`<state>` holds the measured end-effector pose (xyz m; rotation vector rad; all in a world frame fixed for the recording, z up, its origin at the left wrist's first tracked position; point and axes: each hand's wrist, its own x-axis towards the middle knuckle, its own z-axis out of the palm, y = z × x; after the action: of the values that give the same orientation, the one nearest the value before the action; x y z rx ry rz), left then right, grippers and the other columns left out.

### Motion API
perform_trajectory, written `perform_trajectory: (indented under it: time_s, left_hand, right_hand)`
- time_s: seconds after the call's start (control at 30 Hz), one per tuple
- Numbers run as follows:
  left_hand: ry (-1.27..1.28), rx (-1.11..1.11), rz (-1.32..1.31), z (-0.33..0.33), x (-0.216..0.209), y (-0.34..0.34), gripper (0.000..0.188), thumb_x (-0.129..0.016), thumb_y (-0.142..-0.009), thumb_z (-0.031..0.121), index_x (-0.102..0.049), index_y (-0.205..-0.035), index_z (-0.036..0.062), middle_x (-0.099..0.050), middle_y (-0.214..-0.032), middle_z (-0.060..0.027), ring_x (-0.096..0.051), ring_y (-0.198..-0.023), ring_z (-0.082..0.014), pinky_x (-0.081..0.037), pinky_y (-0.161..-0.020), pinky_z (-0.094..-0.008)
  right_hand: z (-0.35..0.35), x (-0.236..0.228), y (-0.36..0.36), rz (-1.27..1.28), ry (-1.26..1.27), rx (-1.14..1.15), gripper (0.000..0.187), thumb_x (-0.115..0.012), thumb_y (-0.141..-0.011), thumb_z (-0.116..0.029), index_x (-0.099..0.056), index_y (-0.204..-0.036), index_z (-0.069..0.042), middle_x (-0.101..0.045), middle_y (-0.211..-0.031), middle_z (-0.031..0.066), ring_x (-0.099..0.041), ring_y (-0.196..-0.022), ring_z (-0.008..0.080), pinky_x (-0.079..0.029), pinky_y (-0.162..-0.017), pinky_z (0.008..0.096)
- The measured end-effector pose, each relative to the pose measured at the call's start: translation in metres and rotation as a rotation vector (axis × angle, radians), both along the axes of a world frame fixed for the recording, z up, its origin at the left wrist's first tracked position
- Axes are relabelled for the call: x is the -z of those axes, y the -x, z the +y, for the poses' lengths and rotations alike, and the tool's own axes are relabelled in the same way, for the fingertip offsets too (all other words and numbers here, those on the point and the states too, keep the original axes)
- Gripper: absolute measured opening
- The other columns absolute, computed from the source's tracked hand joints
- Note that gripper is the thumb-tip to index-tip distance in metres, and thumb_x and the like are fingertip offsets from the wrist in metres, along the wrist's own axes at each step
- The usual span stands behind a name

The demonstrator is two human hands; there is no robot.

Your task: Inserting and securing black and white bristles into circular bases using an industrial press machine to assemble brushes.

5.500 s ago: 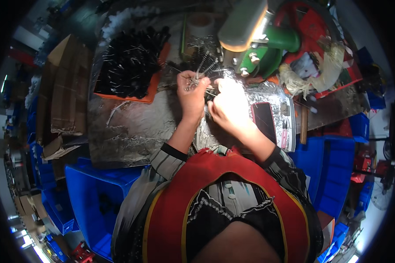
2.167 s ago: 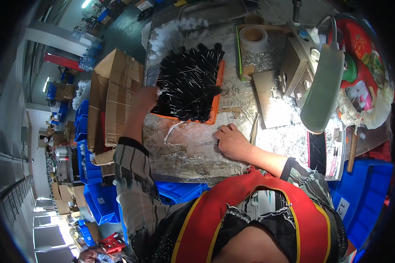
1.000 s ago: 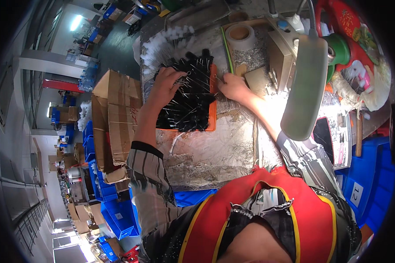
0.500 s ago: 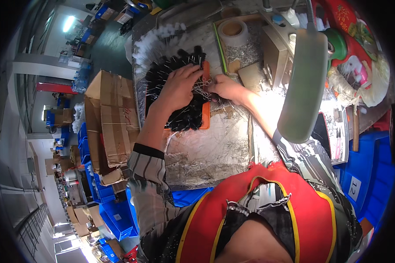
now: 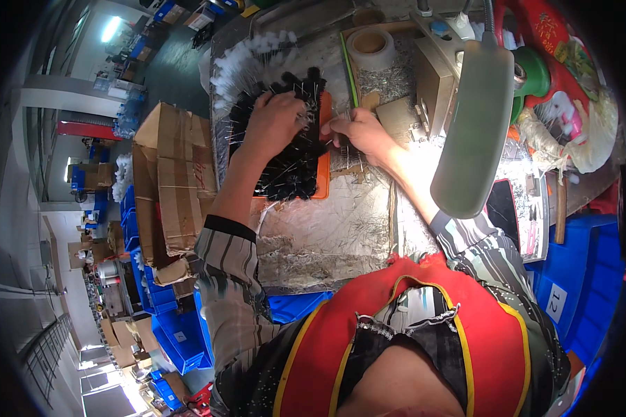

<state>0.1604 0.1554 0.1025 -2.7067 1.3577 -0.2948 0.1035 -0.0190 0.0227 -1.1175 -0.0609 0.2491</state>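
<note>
Small black bristle brushes with thin wire stems point(image 5: 289, 182) lie heaped in an orange tray point(image 5: 323, 182) on the worktable. Over the heap, my left hand point(image 5: 275, 126) has its fingers curled down among the brushes; what lies under the fingertips is hidden. My right hand point(image 5: 364, 133) is at the tray's right rim, thumb and fingers pinched together. Thin wires show close below it, but I cannot make out what sits in the pinch. White-tipped wire brushes point(image 5: 247, 66) lie in a bunch behind the tray.
At the right stand a metal machine block point(image 5: 435, 83) and a green lamp head point(image 5: 474, 132). A tape roll point(image 5: 370, 48) rests on loose wire pieces at the back. An open cardboard box point(image 5: 181, 177) is left of the table; a blue bin point(image 5: 577, 271) stands at right.
My hands have moved apart. The looped wire stems seen between them are no longer visible there. My left hand has shifted left with fingers more curled; my right hand sits just off the tray.
</note>
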Motion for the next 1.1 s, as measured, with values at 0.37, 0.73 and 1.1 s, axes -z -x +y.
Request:
perform_trajectory:
  time_s: [0.37, 0.73, 1.1]
  left_hand:
    - [0.538, -0.225, 0.042, -0.007, -0.044, -0.015, 0.016, -0.060, -0.081, 0.020, -0.058, -0.091, 0.0075, -0.059, -0.083, -0.0118, -0.056, -0.081, -0.0301, -0.044, -0.072, -0.0384]
    - [-0.228, 0.164, 0.029, -0.037, -0.018, -0.066, 0.038, -0.070, -0.063, 0.006, -0.065, -0.099, 0.0183, -0.060, -0.090, 0.0040, -0.046, -0.098, -0.0189, -0.037, -0.087, -0.0346]
    - [-0.275, 0.189, 0.070, -0.050, -0.004, -0.107, 0.030, -0.062, -0.067, 0.003, -0.067, -0.091, 0.0199, -0.058, -0.090, 0.0023, -0.044, -0.101, -0.0200, -0.033, -0.090, -0.0370]
  right_hand:
    - [-0.005, 0.003, 0.011, 0.157, 0.034, 0.137, 0.012, -0.054, -0.079, -0.006, -0.060, -0.076, 0.004, -0.059, -0.068, 0.0076, -0.053, -0.056, 0.0120, -0.042, -0.053, 0.0245]
    - [0.013, 0.068, -0.005, -0.033, 0.240, 0.272, 0.013, -0.050, -0.081, -0.002, -0.057, -0.072, 0.005, -0.056, -0.065, 0.0077, -0.051, -0.056, 0.0143, -0.041, -0.052, 0.0273]
    - [0.005, 0.024, 0.005, 0.019, 0.399, 0.066, 0.017, -0.051, -0.084, -0.006, -0.056, -0.071, 0.004, -0.058, -0.066, 0.0081, -0.053, -0.057, 0.0131, -0.043, -0.055, 0.0265]
